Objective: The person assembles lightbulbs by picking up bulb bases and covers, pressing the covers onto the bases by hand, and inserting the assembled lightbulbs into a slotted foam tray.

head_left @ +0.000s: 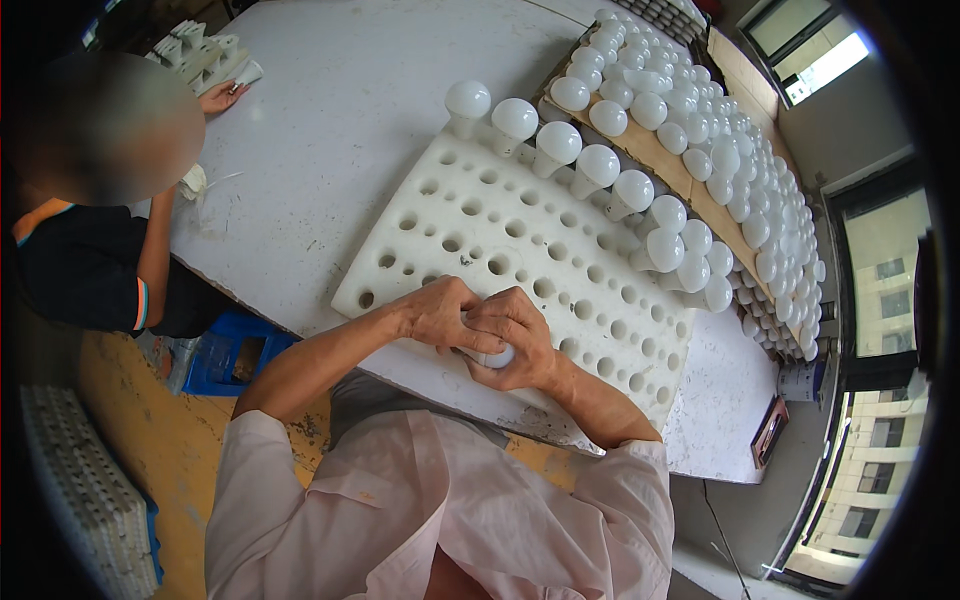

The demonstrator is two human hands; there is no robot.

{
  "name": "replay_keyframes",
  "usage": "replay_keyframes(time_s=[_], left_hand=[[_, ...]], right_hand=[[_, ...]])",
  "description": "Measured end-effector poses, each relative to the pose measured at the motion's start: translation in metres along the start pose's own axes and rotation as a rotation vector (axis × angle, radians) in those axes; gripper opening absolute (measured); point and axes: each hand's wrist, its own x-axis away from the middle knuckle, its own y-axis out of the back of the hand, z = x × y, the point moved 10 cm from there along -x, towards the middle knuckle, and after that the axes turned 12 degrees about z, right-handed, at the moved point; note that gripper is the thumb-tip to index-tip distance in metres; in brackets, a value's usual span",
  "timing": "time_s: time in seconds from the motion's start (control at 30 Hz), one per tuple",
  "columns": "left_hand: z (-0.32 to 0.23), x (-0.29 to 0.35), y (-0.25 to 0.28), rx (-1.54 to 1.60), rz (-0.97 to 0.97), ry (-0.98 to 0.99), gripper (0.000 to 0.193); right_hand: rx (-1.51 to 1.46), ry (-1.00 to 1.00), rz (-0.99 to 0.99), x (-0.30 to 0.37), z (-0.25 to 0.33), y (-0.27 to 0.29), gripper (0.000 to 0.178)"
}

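Observation:
Both hands close around one white light bulb [497,357] over the near edge of a white foam tray [430,215]. My left hand [437,312] wraps it from the left, fingers bent. My right hand [522,340] grips it from the right, its thumb and fingers meeting the left hand. Most of the bulb is hidden by the fingers; a bit of its white dome shows between them. The tray has rows of round holes, large and small. Along its far side stands a row of bulbs [557,146], and several more cluster at its right corner [692,270].
Stacked layers of bulbs on cardboard [640,145] rise beyond the tray at the right. Across the table [300,110], at the left, a co-worker's hand [222,97] is by a foam tray of white parts [205,62]. A blue stool [235,350] stands below the table's left edge.

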Motion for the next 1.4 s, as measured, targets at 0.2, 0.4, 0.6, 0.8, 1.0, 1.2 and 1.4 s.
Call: replay_keyframes(time_s=[0.2, 0.4, 0.6, 0.8, 1.0, 1.2, 1.4], left_hand=[[0.012, -0.005, 0.005, 0.119, -0.014, 0.064, 0.062], [0.025, -0.011, 0.015, 0.242, -0.193, -0.049, 0.067], [-0.006, 0.007, 0.02, -0.145, -0.442, -0.151, 0.066], [0.002, 0.096, 0.023, -0.045, -0.831, -0.445, 0.037], [0.118, 0.269, -0.031, -0.065, -1.498, -0.172, 0.02], [0.382, 0.287, -0.16, -0.081, -0.75, 0.964, 0.024], [0.414, 0.281, -0.193, -0.027, -0.812, 0.963, 0.024]], right_hand=[[-0.05, -0.093, 0.033, -0.001, -0.023, 0.0, 0.041], [-0.132, -0.337, -0.036, 0.005, -0.065, 0.011, 0.076], [-0.255, -0.557, 0.038, 0.03, -0.081, 0.005, 0.083], [-0.077, -0.566, -0.156, 0.034, -0.084, 0.054, 0.079], [0.697, -0.476, -0.342, 0.051, -0.077, 0.144, 0.082], [0.881, -0.707, -0.299, 0.046, -0.088, 0.153, 0.076], [0.735, -0.439, -0.336, 0.05, -0.068, 0.122, 0.063]])
